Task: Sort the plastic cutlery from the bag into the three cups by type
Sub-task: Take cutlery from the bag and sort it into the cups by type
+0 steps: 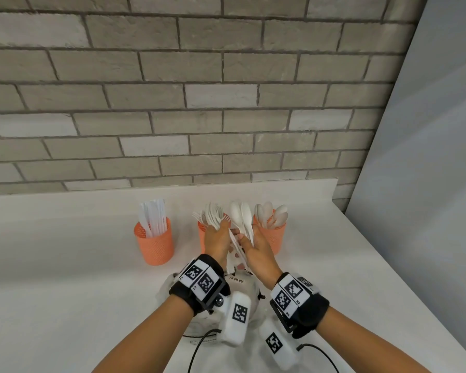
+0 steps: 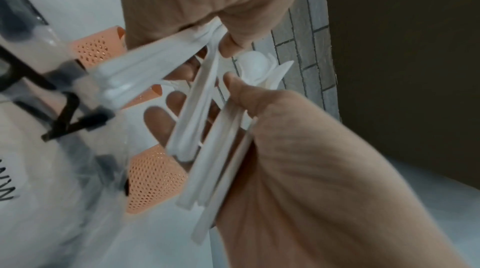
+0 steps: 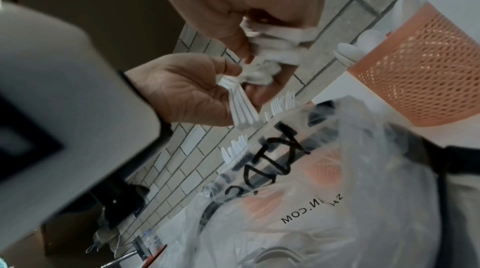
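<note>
Three orange mesh cups stand in a row by the wall. The left cup [image 1: 154, 242] holds knives, the middle cup [image 1: 201, 234] holds forks [image 1: 211, 215], and the right cup [image 1: 275, 236] holds spoons [image 1: 272, 215]. Both hands meet in front of the middle cup, above the clear plastic bag [image 1: 244, 285]. My right hand [image 1: 249, 238] grips a bunch of white spoons [image 1: 241, 218], bowls up. My left hand [image 1: 221, 232] pinches several white cutlery handles [image 2: 207, 159] between thumb and fingers. I cannot tell what type those pieces are.
A grey brick wall [image 1: 199, 103] runs close behind the cups. The white counter [image 1: 65, 265] ends at an edge on the right, beside a pale panel [image 1: 428, 157]. Black cables [image 1: 199, 345] run from the wrist cameras across the counter near me.
</note>
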`<control>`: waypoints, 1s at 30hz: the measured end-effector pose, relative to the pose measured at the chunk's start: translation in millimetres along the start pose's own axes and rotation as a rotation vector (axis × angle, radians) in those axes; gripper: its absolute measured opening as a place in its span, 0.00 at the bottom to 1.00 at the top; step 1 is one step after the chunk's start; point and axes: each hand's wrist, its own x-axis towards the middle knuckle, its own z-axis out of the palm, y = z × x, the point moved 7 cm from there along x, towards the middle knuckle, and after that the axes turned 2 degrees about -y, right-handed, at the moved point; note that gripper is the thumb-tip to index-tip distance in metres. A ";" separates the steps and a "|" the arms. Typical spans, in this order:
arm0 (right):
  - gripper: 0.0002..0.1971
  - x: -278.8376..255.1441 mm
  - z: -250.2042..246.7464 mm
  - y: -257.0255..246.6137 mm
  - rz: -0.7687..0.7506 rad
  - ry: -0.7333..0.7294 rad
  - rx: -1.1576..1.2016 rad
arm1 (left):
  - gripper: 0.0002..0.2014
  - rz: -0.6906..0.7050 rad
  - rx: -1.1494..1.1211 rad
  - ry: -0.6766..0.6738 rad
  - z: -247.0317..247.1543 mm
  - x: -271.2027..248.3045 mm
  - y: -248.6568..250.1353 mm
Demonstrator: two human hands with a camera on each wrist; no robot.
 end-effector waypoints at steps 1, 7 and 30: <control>0.10 0.2 -2.1 0.4 -0.005 0.019 -0.015 | 0.11 0.016 -0.024 0.021 -2.8 -0.9 3.4; 0.09 3.8 -13.2 15.4 0.063 0.096 -0.001 | 0.05 0.117 -0.082 0.028 -9.8 -10.1 22.3; 0.13 2.7 0.7 6.6 -0.013 0.053 -0.267 | 0.13 0.171 -0.055 -0.044 -5.9 -16.1 37.9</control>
